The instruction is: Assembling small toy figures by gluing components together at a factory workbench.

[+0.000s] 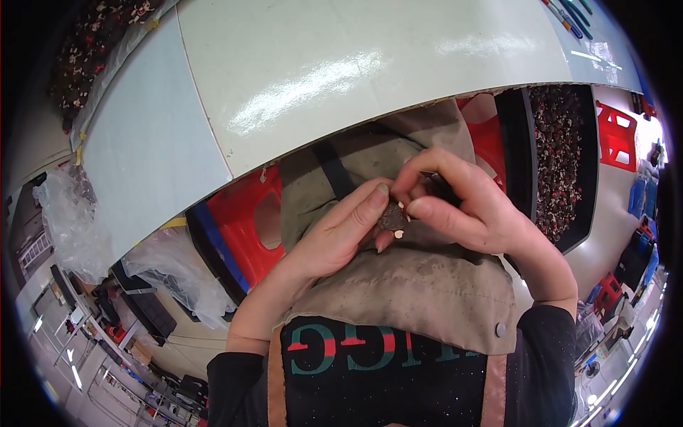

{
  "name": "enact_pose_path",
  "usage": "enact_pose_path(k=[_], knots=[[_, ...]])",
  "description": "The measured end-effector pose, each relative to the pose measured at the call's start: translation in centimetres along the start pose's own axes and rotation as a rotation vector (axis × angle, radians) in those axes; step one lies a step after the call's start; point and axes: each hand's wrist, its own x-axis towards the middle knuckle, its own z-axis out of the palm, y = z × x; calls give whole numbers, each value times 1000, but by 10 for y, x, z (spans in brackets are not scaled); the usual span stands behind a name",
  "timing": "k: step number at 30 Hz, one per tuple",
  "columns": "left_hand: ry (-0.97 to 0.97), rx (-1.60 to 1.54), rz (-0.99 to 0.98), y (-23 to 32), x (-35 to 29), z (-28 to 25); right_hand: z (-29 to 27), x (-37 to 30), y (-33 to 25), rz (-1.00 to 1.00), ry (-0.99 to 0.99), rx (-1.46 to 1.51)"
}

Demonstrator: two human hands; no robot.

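Observation:
My left hand (356,217) is closed around a small dark brown lump (392,216) with pale bits at its edge, held over my lap. The lump's exact kind does not show. Close beside it, my right hand (462,203) has its thumb and fingers curled together at the lump's right side. A dark thin shape (430,174) shows between those right fingers, but I cannot make out what it is. Both hands are above a tan apron (398,277), just in front of the table edge.
A pale glossy table (284,71) spans the front. A black bin (592,164) of mixed dark, red and pale pieces stands at right; a similar heap (99,50) lies far left. Pens and tools (569,18) lie far right. Red stools (245,220) and clear plastic bags (181,274) are below.

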Motion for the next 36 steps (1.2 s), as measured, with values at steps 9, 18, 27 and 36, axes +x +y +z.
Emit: enact_pose_path(k=[9, 18, 27, 36], knots=[[87, -47, -9, -3, -1, 1, -4, 7, -2, 137, -95, 131], [65, -80, 33, -6, 1, -1, -11, 4, 3, 188, -85, 136], [96, -125, 71, -5, 3, 2, -10, -22, 13, -99, 62, -437], [86, -88, 90, -8, 4, -1, -2, -25, 17, -106, 24, -545]])
